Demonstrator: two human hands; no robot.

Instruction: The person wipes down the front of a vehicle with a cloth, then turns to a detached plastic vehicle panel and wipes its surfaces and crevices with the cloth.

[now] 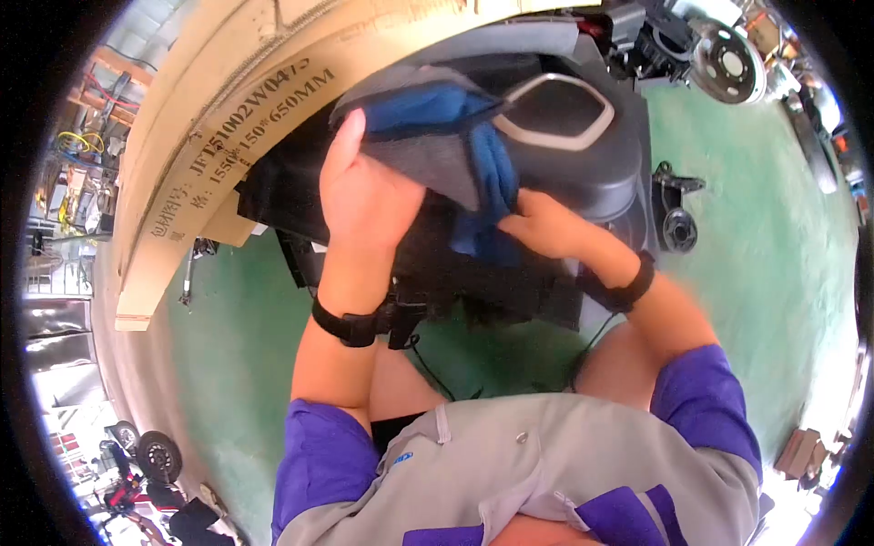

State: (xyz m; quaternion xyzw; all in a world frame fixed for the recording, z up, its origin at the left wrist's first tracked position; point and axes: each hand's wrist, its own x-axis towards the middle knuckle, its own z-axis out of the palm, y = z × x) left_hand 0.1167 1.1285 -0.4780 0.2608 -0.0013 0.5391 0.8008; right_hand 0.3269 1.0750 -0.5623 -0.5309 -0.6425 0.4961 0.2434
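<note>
A dark grey and blue cloth point(428, 156) is held up in front of me, folded and bunched. My left hand point(369, 196) grips its left side with the thumb upright at the edge; the other fingers are hidden behind the fabric. At the lower right, my right hand point(551, 226) is closed on a hanging blue fold of the cloth. Behind and beneath the cloth lies a large dark grey moulded panel point(601, 177) with a bronze-coloured angular trim ring point(596, 136) on it. The cloth covers part of this panel.
A long cardboard box point(246, 118) with printed black characters curves along the left and top. On the green floor point(728, 237), a black bracket with a round end point(678, 227) lies right of the panel. A metal wheel point(728, 62) and other parts stand at upper right; a small wheel point(158, 457) is lower left.
</note>
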